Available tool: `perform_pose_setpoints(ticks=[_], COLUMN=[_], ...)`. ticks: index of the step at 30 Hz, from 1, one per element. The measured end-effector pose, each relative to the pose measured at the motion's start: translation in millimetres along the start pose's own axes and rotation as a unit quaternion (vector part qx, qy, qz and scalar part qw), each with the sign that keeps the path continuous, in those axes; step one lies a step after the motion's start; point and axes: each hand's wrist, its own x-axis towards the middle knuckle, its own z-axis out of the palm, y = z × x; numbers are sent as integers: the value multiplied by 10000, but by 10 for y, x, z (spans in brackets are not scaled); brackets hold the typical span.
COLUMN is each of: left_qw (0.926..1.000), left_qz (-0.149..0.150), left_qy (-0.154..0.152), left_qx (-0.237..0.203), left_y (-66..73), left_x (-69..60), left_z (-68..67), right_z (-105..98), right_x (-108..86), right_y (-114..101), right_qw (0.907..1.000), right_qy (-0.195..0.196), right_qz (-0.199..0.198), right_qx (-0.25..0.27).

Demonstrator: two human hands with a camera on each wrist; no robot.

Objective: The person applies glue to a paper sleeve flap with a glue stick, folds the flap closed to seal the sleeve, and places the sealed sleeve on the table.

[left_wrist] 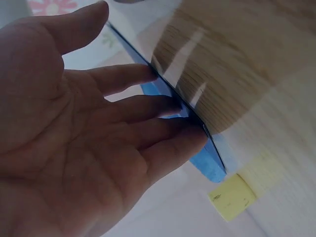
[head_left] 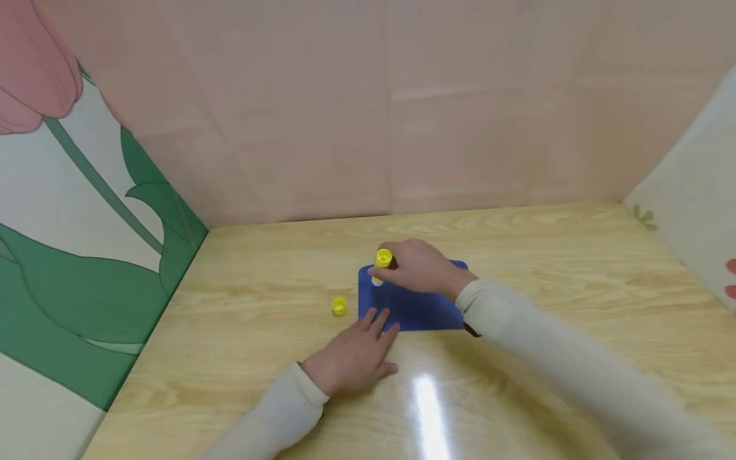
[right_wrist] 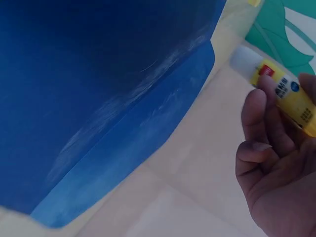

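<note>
Leftmost on the worktop [head_left: 247,319] there's a little yellow cap [head_left: 339,306]. Next up, the left hand [head_left: 356,358], fingers kinda spread, tips on the near-left edge of some blue paper [head_left: 422,310]. Over the paper's far-left corner there's a yellow glue stick [head_left: 383,259], white end down, pinched in the right hand [head_left: 422,265]. Can't tell if it's touching.

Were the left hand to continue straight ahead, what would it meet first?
The left hand would meet the blue envelope first; its fingers overlap the near edge. Beyond, probably the right hand, though depth is unclear.
</note>
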Motion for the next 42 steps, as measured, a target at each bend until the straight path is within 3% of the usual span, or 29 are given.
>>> perform_pose_setpoints(ticks=[9, 18, 25, 31, 36, 42], left_qw=[9999, 9996, 9997, 9993, 9984, 9985], left_qz=[126, 128, 122, -17, -90, -80], left_qy=[65, -37, -21, -252, -427, -415], left_qx=[-45, -266, -226, -269, -368, -355], left_y=[-12, -8, 2, 24, 18, 27], left_x=[4, -17, -4, -5, -1, -5], left_z=[19, 29, 27, 6, 10, 17], right_z=[270, 355, 363, 329, 282, 202], right_x=[287, 356, 316, 252, 133, -50], right_y=[-70, -83, -32, 69, 194, 343], right_qw=[9985, 9960, 9968, 9972, 9964, 9959], right_qy=[-508, -754, -599, -508, -491, -419], right_qz=[184, 415, 504, 557, 690, 786], right_qx=[-58, -252, -139, 13, 49, 143])
